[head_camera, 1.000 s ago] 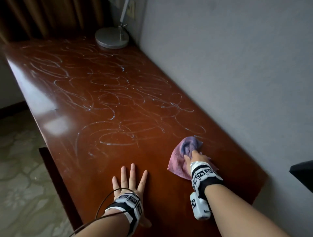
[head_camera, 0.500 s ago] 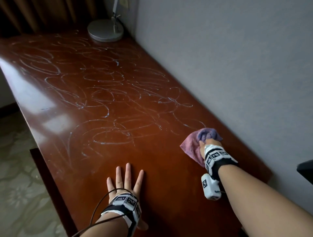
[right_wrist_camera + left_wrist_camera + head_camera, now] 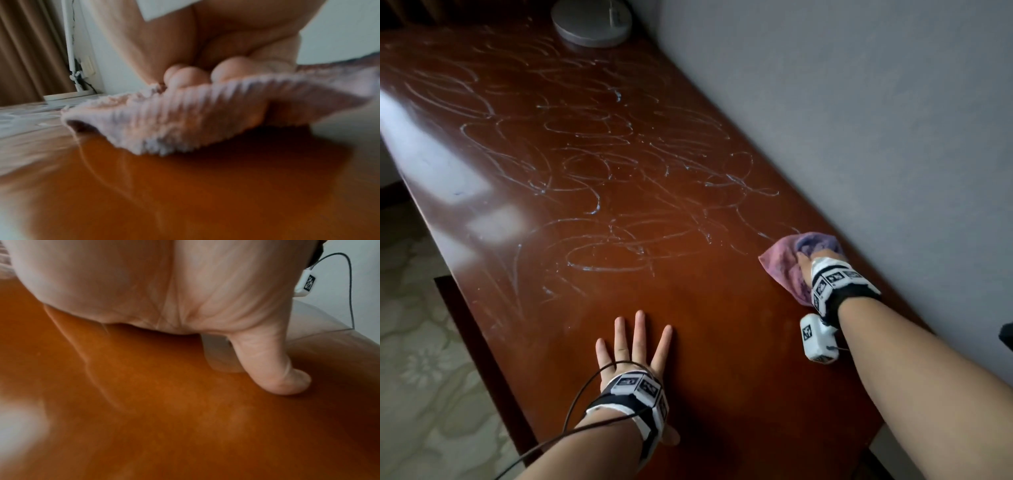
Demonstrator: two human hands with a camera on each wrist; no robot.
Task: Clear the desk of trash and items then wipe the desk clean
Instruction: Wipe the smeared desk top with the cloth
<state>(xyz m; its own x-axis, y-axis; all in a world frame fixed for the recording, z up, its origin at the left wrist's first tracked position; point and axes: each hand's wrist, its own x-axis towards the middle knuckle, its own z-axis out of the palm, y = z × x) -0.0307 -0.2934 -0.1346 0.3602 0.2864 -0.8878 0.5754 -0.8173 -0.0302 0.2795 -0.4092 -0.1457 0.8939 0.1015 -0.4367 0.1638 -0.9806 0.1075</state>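
Pressing flat with fingers spread, the left hand (image 3: 635, 356) braces on the desk (image 3: 585, 308); the right hand (image 3: 813, 262) clutches the cloth (image 3: 786, 263).

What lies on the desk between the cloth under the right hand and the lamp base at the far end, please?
In the head view, only whitish looping streaks on the desk lie between the cloth and the lamp base; no objects.
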